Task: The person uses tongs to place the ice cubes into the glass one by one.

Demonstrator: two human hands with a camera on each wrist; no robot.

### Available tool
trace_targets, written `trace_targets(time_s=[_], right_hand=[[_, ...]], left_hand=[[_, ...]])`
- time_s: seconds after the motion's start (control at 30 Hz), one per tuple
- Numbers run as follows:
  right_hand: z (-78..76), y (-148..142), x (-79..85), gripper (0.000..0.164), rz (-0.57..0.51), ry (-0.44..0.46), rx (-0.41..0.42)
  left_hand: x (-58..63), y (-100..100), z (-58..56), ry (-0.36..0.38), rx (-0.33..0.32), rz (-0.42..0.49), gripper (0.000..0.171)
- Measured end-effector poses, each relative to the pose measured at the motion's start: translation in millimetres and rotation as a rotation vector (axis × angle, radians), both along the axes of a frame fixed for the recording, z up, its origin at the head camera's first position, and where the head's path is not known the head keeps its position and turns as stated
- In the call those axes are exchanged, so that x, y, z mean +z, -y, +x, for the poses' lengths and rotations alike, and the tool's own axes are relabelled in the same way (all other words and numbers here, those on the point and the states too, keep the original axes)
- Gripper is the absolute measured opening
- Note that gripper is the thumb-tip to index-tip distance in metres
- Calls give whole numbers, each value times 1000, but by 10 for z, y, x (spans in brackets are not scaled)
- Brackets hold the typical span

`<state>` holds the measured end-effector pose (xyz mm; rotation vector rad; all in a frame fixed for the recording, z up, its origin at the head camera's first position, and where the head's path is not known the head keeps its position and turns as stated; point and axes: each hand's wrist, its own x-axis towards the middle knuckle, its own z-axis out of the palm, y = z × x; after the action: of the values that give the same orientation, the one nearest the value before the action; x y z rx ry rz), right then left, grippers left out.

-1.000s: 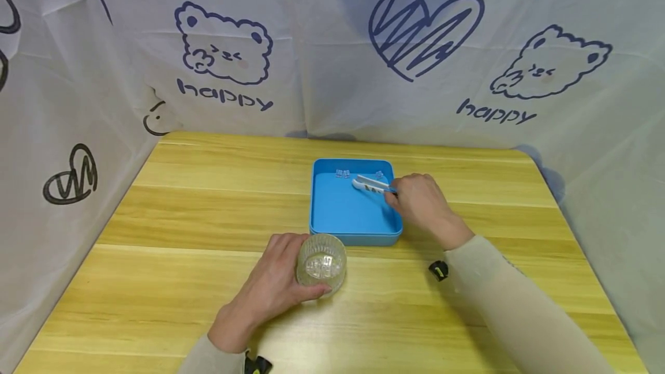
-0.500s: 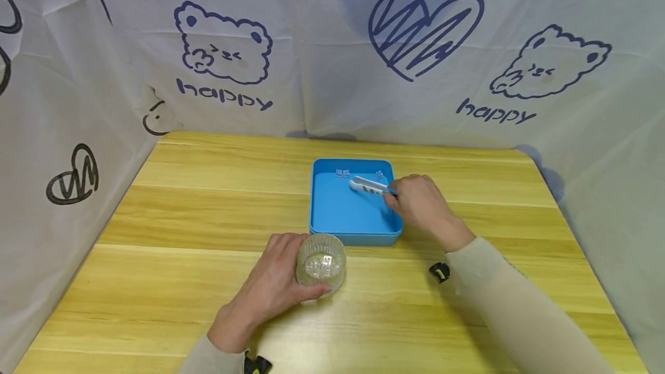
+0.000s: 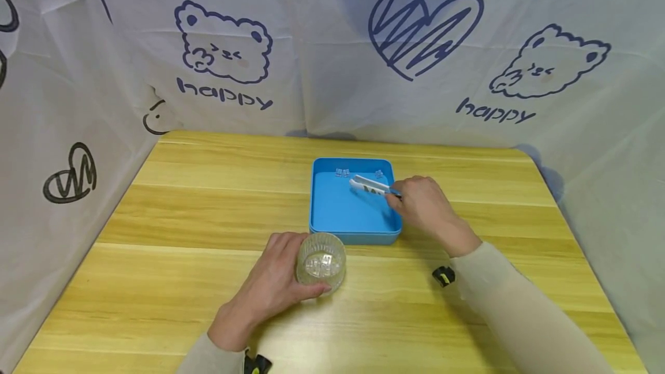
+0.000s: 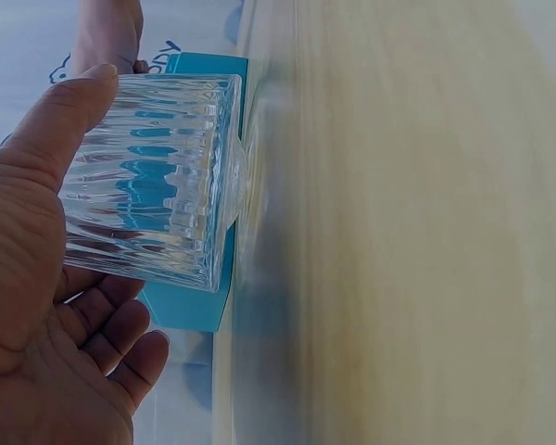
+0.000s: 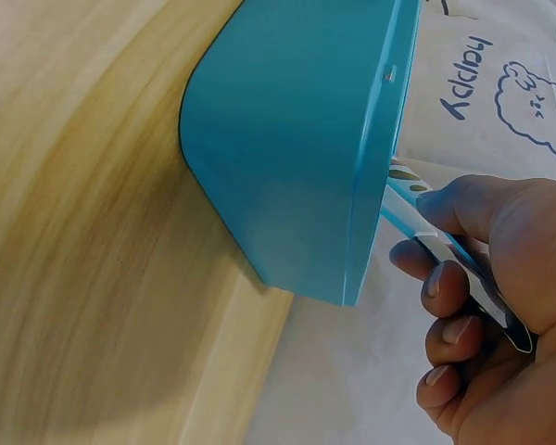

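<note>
My left hand [image 3: 275,276] holds a clear ribbed glass [image 3: 336,253] upright on the table, thumb on the near side. Several clear cube-shaped pieces [image 3: 319,265] lie inside it. In my right hand [image 3: 423,204] is a pair of tongs [image 3: 368,186] with pale patterned tips, reaching left over the blue square box [image 3: 353,212]. Two small clear cubes [image 3: 342,172] lie by the box's back wall, and another clear cube [image 3: 378,174] sits toward its back right corner. Whether anything is between the tips cannot be told; the right wrist view has them hidden behind the box wall [image 5: 278,139].
The box stands just beyond the glass on a wood-grain table [image 3: 208,189]. A white cloth [image 3: 322,91] with bear and heart drawings hangs behind the table and along its sides. Dark straps with yellow marks show at both wrists.
The tongs have shifted slightly to the left at their tips over the box, and my right wrist has moved a little to the right. My left hand and the glass stay put.
</note>
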<state>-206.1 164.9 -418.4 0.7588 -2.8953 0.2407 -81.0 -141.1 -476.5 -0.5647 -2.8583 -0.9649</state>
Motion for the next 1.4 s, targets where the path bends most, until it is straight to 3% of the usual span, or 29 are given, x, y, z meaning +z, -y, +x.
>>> trace_targets(time_s=[0.47, 0.93, 1.2, 1.4], right_hand=[[186, -48, 57, 26, -98, -20, 20], [628, -11, 197, 19, -220, -73, 69], [865, 79, 268, 11, -270, -137, 167], [1012, 133, 229, 8, -295, -128, 271]], left_hand=[[-6, -4, -1, 10, 11, -6, 96], [-7, -2, 8, 14, 11, 1, 95], [-8, 1, 5, 12, 10, 6, 95], [-15, 4, 0, -4, 5, 4, 96]])
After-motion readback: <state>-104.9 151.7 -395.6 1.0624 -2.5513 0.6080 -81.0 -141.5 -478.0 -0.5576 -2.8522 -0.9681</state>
